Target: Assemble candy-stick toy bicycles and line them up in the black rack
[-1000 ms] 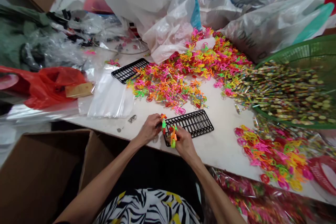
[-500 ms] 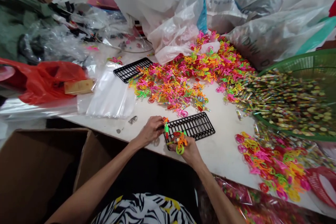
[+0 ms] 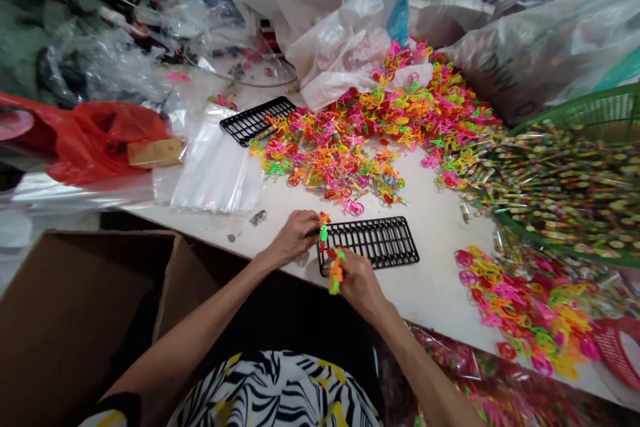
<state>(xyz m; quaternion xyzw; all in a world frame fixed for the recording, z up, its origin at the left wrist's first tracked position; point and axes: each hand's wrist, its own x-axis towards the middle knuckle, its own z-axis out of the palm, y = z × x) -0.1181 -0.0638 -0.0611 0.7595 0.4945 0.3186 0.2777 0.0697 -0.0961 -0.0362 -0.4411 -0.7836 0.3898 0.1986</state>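
My left hand (image 3: 297,235) is closed in a pinch on a small green and orange plastic toy piece (image 3: 323,229), held at the left end of a black plastic grid rack (image 3: 380,241) lying on the white table (image 3: 430,283). My right hand (image 3: 356,277) is closed round a bunch of orange and green plastic toy bicycles (image 3: 335,269) at the rack's near left corner. A big heap of neon toy bicycles (image 3: 365,127) lies beyond the rack.
A second black rack (image 3: 253,119) and clear plastic bags (image 3: 215,170) lie to the left, with a red bag (image 3: 95,140) further left. A green basket (image 3: 585,173) of wrapped sticks stands at right, above another bicycle pile (image 3: 525,303). An open cardboard box (image 3: 75,320) sits below left.
My right hand turned the bunch of bicycles from flat to edge-on and drew it slightly toward the left hand. The camera view shifted a little.
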